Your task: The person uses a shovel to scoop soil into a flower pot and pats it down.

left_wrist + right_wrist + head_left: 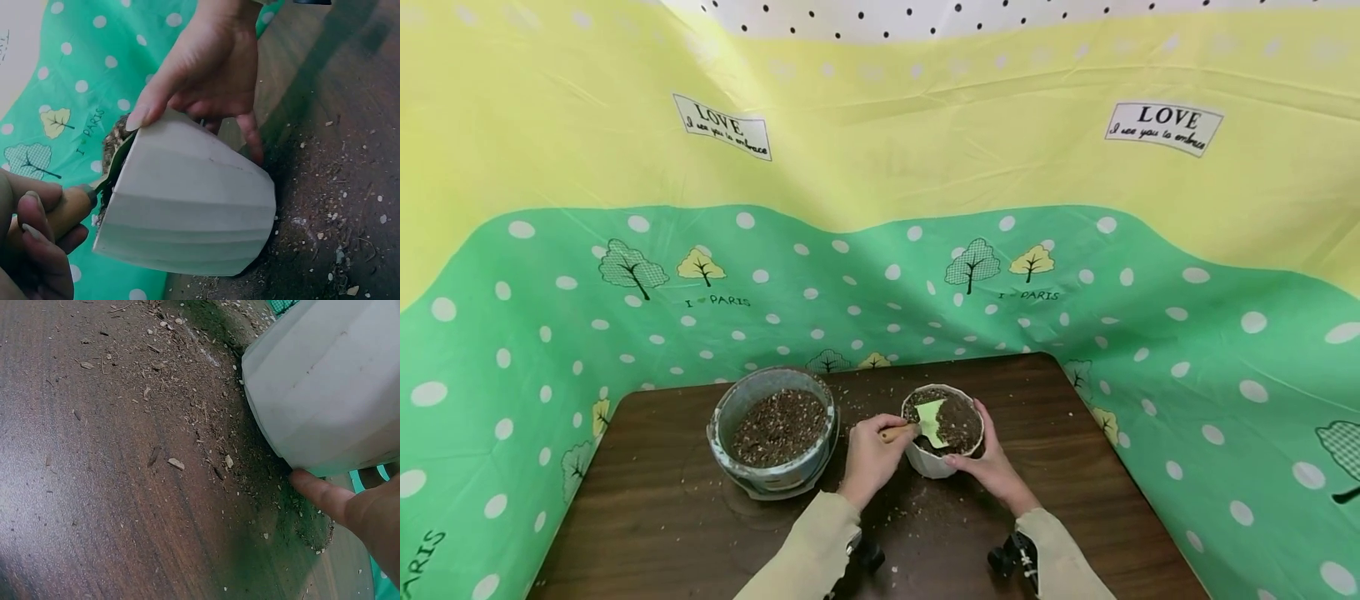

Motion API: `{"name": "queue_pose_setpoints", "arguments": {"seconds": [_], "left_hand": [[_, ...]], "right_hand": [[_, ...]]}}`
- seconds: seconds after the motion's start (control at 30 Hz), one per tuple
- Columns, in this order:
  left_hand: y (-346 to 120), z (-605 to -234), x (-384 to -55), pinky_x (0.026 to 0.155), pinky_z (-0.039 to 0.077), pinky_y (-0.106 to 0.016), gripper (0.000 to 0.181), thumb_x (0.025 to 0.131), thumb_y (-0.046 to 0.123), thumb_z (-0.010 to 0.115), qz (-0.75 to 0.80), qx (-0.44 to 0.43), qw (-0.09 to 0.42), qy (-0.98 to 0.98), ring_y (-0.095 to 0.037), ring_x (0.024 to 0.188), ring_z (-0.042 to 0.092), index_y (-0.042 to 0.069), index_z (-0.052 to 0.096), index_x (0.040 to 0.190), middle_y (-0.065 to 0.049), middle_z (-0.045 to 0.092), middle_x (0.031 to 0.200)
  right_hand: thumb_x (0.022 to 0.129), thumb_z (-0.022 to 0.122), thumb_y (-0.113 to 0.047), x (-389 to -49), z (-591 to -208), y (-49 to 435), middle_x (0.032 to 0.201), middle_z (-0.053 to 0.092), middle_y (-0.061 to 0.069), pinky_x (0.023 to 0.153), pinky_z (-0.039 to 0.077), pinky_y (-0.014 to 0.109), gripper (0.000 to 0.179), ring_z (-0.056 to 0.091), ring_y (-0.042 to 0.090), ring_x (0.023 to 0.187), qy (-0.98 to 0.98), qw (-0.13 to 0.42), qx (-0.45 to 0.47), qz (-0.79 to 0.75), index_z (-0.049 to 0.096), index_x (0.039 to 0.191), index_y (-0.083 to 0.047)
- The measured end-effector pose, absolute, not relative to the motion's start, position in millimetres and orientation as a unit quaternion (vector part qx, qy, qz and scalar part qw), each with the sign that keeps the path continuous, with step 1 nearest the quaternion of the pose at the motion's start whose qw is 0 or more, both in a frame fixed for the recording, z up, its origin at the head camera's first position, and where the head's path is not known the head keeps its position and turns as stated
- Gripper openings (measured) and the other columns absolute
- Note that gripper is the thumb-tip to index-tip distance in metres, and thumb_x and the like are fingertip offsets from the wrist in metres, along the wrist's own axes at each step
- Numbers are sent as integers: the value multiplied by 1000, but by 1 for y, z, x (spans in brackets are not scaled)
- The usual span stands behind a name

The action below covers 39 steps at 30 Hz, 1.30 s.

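My left hand (871, 460) grips the wooden handle of a small trowel (931, 421) with a light green blade. The blade lies at the soil (958, 423) inside a white faceted flowerpot (931, 465), its lower part dipping in near the left side. My right hand (996, 473) holds the pot from the right, thumb at the rim and fingers round the side. In the left wrist view the handle (69, 212) is wrapped by the left fingers, while the right hand (215, 69) spans the pot (187, 194). A right finger touches the pot's lower edge in the right wrist view.
A larger grey-blue tub (722, 442) of soil stands to the left on the brown table (655, 517). Loose soil crumbs and pale bits (175, 464) are scattered round the flowerpot. A green and yellow patterned cloth (850, 283) hangs behind and along both sides.
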<state>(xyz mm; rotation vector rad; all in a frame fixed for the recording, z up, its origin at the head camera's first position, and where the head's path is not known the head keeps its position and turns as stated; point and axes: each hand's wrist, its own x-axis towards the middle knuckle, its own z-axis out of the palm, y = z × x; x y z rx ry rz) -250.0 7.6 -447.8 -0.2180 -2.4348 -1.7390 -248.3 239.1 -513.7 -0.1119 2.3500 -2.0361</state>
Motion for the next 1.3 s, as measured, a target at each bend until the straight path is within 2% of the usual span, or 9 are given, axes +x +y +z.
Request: {"name": "queue_pose_setpoints", "arguments": {"seconds": [0.13, 0.37, 0.57, 0.67, 0.93, 1.3], "left_hand": [[6, -447, -251, 60, 52, -26, 12, 84, 19, 82, -575, -70, 73, -812, -6, 69, 63, 13, 79, 94, 2, 72, 86], [1, -447, -250, 60, 52, -27, 13, 84, 18, 82, -575, -63, 71, -812, -8, 69, 64, 12, 79, 95, 2, 72, 88], [-6, -450, -249, 64, 54, -28, 12, 85, 18, 81, -576, -77, 72, -810, -9, 73, 66, 13, 78, 95, 2, 73, 89], [-9, -451, -248, 62, 54, -29, 12, 85, 15, 81, -585, -82, 74, -804, -11, 73, 67, 13, 78, 96, 0, 73, 89], [-16, -453, -250, 60, 54, -28, 13, 85, 13, 80, -593, -71, 64, -800, -12, 73, 66, 11, 78, 98, -4, 72, 94], [-22, -448, -250, 58, 53, -30, 11, 84, 12, 81, -589, -50, 96, -801, -13, 69, 65, 12, 78, 94, -3, 72, 89]], "right_hand": [[82, 78, -1, -248, -513, 239, 162, 5, 20, 108, 26, 54, 111, 16, 40, 143, 753, 12, -36, -657, 2, 160, -21], [82, 78, 0, -247, -514, 239, 162, 5, 21, 106, 30, 45, 112, 18, 41, 142, 754, 9, -43, -656, 0, 160, -21], [82, 78, -1, -249, -514, 239, 162, 3, 21, 108, 25, 57, 112, 15, 43, 143, 751, 9, -41, -659, 0, 160, -23], [82, 78, -2, -250, -514, 240, 162, 1, 21, 109, 22, 60, 112, 13, 43, 144, 753, 6, -42, -657, 1, 160, -24], [82, 80, -6, -249, -516, 241, 162, 2, 20, 109, 23, 60, 111, 13, 45, 144, 764, 6, -38, -644, 3, 160, -23], [81, 79, -1, -248, -514, 239, 162, 3, 22, 110, 18, 60, 112, 13, 44, 143, 754, 1, -47, -655, 2, 160, -20]]}}
